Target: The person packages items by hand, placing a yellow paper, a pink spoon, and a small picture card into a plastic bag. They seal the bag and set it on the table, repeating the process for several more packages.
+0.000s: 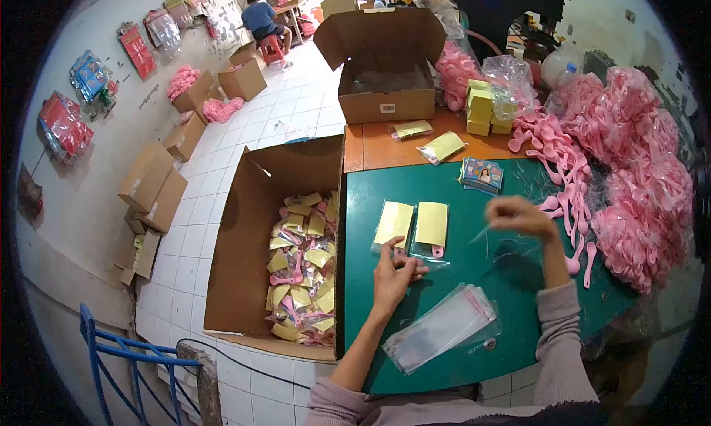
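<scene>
Two clear plastic packets, a left packet (395, 223) and a right packet (431, 222), lie side by side on the green table. Each has a pale yellow card, with a pink spoon handle (438, 251) showing below the right one. My left hand (394, 279) rests at the bottom edge of the left packet, fingers stretched and apart. Raised over the table to the right, my right hand (517, 215) is closed, and a thin clear plastic strip (483, 237) hangs at its fingertips. A stack of flat clear bags (444, 328) lies nearest my body.
Left of the table stands an open carton (244, 278) of packed spoons. Loose pink spoons (566, 196) and bagged spoons (637, 181) pile up at right. Printed cards (483, 175), yellow card stacks (479, 107) and another open box (385, 107) are behind. A seated person (264, 20) is far off.
</scene>
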Demonstrator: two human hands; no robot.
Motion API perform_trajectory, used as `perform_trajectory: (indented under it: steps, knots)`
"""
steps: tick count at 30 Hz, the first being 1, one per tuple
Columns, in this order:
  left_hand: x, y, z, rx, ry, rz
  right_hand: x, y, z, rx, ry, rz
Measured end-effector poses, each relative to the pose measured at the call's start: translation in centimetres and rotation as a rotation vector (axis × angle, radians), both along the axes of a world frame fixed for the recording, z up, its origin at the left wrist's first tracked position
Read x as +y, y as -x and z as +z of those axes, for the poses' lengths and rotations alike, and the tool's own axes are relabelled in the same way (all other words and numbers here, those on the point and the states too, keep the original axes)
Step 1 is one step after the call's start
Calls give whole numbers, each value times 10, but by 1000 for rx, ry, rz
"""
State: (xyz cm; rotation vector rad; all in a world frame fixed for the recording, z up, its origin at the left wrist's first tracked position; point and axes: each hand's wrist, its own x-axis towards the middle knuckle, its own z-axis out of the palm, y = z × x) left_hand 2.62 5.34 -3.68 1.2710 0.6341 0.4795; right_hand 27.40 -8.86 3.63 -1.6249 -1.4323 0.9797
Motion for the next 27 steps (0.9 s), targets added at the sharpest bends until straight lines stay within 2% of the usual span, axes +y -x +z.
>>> perform_trajectory:
  steps: [2,3,5,7,9,12,14,17,18,19,21,22,27]
  knots:
    - [3,1,0,6,14,-10,-43,-77,-51,-1231,-93,-543]
    - [3,1,0,20,33,-19,-43,-72,-45,-1240,-91,-539]
    - [2,2,5,-15,76,-22,-39,-37,-22,-1510,63,-936]
    - [-1,2,11,-84,141,-39,-10,25,-2,-1150,-361,-373]
    - [-3,5,15,-78,119,-64,13,85,-14,-505,-311,-76]
    - [-5,13,16,-181,213,-41,21,117,-28,-582,-179,-142]
    - [-2,18,21,-162,186,-112,26,116,-41,-284,-246,-260]
    - [3,26,32,-69,148,-145,22,117,-33,-273,-322,-278]
    - [3,25,27,-49,-61,-122,19,116,-36,-274,-317,-286]
    - [2,24,23,-48,-55,-128,15,116,-43,-229,-348,-284]
    - [0,22,23,41,-485,-244,11,115,-45,-186,-374,-275]
    - [-1,21,23,49,-622,-221,9,116,-41,-124,-315,-287]
    - [2,21,21,69,-555,-192,3,109,-52,105,-152,-364]
